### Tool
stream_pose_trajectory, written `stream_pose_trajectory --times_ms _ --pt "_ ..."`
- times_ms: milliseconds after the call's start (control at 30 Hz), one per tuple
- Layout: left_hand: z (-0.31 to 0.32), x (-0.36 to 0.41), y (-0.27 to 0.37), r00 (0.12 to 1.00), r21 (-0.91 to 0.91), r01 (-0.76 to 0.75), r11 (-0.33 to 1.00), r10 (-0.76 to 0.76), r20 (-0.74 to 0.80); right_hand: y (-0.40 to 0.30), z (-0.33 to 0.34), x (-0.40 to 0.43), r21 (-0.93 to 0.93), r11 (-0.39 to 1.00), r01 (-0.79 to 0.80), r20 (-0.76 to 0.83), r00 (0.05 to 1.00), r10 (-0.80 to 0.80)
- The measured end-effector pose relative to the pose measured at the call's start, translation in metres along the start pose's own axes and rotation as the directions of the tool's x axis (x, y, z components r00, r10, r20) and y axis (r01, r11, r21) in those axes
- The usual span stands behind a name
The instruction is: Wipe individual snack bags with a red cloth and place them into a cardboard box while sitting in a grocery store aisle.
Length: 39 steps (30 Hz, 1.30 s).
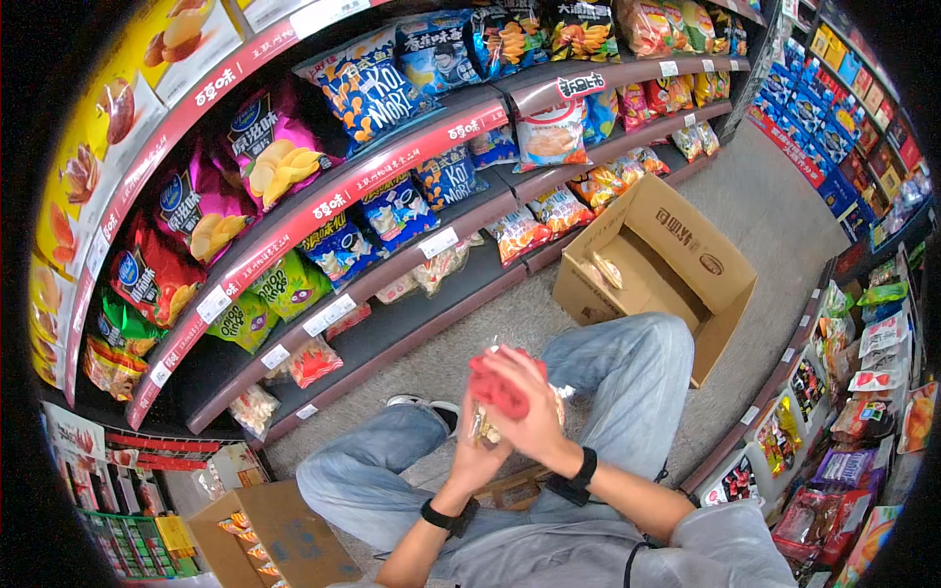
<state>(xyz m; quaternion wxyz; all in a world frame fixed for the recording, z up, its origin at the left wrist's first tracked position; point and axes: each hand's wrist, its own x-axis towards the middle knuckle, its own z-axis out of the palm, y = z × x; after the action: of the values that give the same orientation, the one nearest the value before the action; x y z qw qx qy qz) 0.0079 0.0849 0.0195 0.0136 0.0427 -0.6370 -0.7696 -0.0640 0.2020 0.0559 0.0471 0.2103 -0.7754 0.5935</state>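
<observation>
Between both hands, over the lap, is a snack bag (500,386) with a red part and a clear part that shows pale contents. My left hand (478,434) supports it from the lower left side. Across its red top and right side lies my right hand (533,411), fingers spread over the film. The hands are slightly blurred, so the bag's exact kind cannot be told. Each wrist wears a black band. Beyond the knees, an open cardboard box (724,283) holds a small packet (608,270).
Snack shelves curve across the front and left, with pale bags (441,268) on the lowest shelf (404,323). At the lower left stands another cardboard box (276,536) with orange-striped packets. A low display of packaged goods (735,478) runs along the right.
</observation>
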Motion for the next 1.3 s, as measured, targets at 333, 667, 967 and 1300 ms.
stream_pose_trajectory --times_ms 333,667,967,1300 --pt "0.003 -0.002 0.006 0.997 0.151 -0.03 0.988 0.019 0.074 0.012 -0.008 0.012 -0.105 0.994 0.036 -0.046 0.998 -0.041" --pt "0.0 -0.008 0.007 0.994 0.226 0.001 0.974 -0.025 0.105 -0.013 -0.001 -0.019 -0.099 0.993 0.056 -0.018 0.998 -0.058" --pt "0.002 -0.001 0.005 0.999 0.095 -0.049 0.994 0.049 0.009 -0.021 0.015 -0.033 0.003 0.999 0.042 0.016 0.999 -0.042" --pt "0.013 -0.003 0.003 0.999 0.022 0.013 1.0 -0.012 -0.041 0.011 0.017 -0.028 -0.137 0.99 0.029 -0.048 0.998 -0.036"
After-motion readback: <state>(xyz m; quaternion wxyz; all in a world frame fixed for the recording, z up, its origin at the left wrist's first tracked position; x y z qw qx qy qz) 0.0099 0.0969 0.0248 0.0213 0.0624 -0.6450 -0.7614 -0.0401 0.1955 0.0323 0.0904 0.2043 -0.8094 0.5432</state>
